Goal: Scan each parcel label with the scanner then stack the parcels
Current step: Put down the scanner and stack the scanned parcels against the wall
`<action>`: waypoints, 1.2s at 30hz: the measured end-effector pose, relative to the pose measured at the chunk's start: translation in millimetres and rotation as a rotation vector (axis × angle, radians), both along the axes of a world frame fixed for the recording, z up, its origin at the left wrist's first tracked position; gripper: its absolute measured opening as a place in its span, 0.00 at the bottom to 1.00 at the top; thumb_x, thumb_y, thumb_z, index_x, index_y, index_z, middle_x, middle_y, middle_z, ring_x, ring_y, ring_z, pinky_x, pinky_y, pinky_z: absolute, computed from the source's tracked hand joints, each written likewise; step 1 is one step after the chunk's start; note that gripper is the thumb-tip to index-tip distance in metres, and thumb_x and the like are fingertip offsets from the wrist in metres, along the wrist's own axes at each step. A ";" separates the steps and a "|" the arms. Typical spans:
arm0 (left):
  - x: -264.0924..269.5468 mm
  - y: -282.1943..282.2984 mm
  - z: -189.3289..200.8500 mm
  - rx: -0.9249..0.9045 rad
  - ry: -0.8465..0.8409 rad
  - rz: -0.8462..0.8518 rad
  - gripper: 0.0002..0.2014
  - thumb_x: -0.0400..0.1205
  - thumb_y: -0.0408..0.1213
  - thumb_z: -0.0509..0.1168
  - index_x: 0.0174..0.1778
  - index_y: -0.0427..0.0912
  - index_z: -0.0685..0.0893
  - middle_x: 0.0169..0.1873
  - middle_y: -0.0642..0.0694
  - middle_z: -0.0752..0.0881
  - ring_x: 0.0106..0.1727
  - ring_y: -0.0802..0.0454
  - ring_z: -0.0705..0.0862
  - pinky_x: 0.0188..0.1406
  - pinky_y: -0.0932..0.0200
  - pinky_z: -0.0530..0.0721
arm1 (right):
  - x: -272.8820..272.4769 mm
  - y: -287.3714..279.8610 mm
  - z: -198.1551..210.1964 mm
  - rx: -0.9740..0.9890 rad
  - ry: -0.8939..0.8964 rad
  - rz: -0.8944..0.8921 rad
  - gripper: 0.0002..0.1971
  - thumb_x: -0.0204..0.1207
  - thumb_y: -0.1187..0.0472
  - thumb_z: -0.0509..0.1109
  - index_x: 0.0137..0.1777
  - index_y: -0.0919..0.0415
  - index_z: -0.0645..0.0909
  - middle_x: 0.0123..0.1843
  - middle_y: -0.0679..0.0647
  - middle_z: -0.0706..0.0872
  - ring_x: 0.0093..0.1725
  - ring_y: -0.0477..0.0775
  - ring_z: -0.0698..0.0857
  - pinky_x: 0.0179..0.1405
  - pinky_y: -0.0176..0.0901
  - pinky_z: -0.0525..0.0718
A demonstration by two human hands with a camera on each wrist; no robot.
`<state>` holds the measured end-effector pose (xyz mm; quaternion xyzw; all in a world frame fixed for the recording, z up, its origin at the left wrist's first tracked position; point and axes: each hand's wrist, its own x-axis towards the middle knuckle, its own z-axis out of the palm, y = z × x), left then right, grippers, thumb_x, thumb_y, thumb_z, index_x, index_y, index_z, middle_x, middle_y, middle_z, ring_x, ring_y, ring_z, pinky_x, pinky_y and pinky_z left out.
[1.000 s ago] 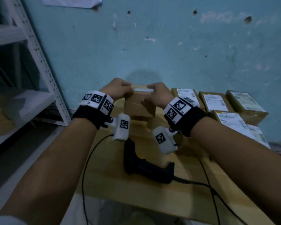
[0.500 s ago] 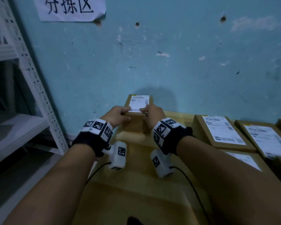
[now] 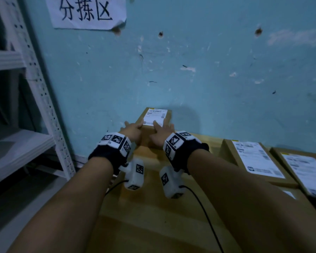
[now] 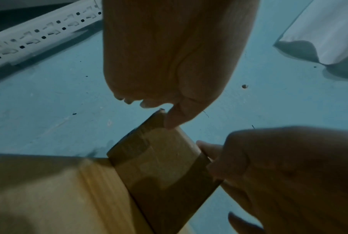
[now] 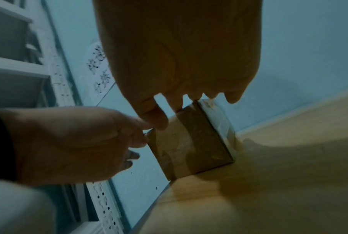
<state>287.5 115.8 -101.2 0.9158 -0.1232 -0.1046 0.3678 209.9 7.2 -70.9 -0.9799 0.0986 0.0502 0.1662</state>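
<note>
Cardboard is what both my hands are on: a small parcel (image 3: 154, 125) standing at the far edge of the table (image 3: 153, 212), right against the blue wall (image 3: 190, 70). Its white label (image 3: 155, 116) faces up. My left hand (image 3: 133, 131) lies along the parcel's left side with the fingers mostly straight; in the left wrist view the thumb tip touches the near top corner. My right hand (image 3: 161, 133) covers the near right corner, fingers reaching flat over the label's near edge. Neither hand closes around the box; both press on it with fairly straight fingers.

To the right, well apart from this parcel, more flat parcels (image 3: 254, 161) lie label up along the wall, and they continue off the right edge. A white metal rack (image 3: 44, 99) stands on the left, its perforated post just beside the table's far left corner. A paper sign (image 3: 88, 12) with black characters hangs on the wall above and to the left of the parcel. A black cable (image 3: 206, 216) runs across the near table from the wrist unit under my right arm. My forearms fill the near part of the head view and hide much of the tabletop.
</note>
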 end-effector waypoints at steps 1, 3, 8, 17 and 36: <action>-4.6 2.7 2.9 -0.003 0.026 0.001 0.36 0.82 0.25 0.54 0.82 0.60 0.52 0.83 0.39 0.50 0.83 0.34 0.44 0.81 0.41 0.41 | -4.5 0.4 2.3 0.008 0.021 -0.024 0.34 0.83 0.48 0.53 0.84 0.52 0.41 0.85 0.59 0.36 0.84 0.61 0.40 0.82 0.54 0.45; -28.3 6.7 15.8 -0.094 0.039 -0.021 0.37 0.82 0.25 0.54 0.81 0.61 0.50 0.83 0.40 0.46 0.83 0.37 0.38 0.81 0.46 0.39 | -17.3 -2.3 10.0 0.047 -0.005 -0.059 0.36 0.83 0.46 0.53 0.84 0.54 0.39 0.85 0.60 0.37 0.84 0.60 0.37 0.83 0.55 0.41; -94.2 -5.5 59.3 -0.310 0.001 -0.136 0.29 0.81 0.20 0.57 0.79 0.38 0.64 0.78 0.37 0.66 0.79 0.44 0.65 0.80 0.52 0.62 | -77.4 -25.8 63.3 0.244 -0.110 -0.178 0.30 0.83 0.54 0.56 0.82 0.63 0.53 0.84 0.63 0.55 0.83 0.62 0.54 0.80 0.48 0.56; -194.4 -80.7 97.0 -0.334 0.306 -0.291 0.21 0.85 0.34 0.58 0.76 0.44 0.68 0.60 0.41 0.78 0.49 0.48 0.81 0.41 0.60 0.74 | -196.9 -130.6 93.3 0.291 -0.004 -0.439 0.18 0.84 0.53 0.56 0.62 0.66 0.77 0.64 0.63 0.78 0.55 0.62 0.80 0.54 0.41 0.75; -219.9 -140.0 62.7 -0.244 0.444 -0.244 0.17 0.84 0.39 0.60 0.65 0.33 0.75 0.50 0.34 0.82 0.41 0.39 0.83 0.44 0.42 0.85 | -205.3 -158.7 67.4 0.546 0.081 -0.506 0.14 0.80 0.53 0.60 0.59 0.61 0.69 0.44 0.55 0.73 0.46 0.54 0.76 0.53 0.42 0.73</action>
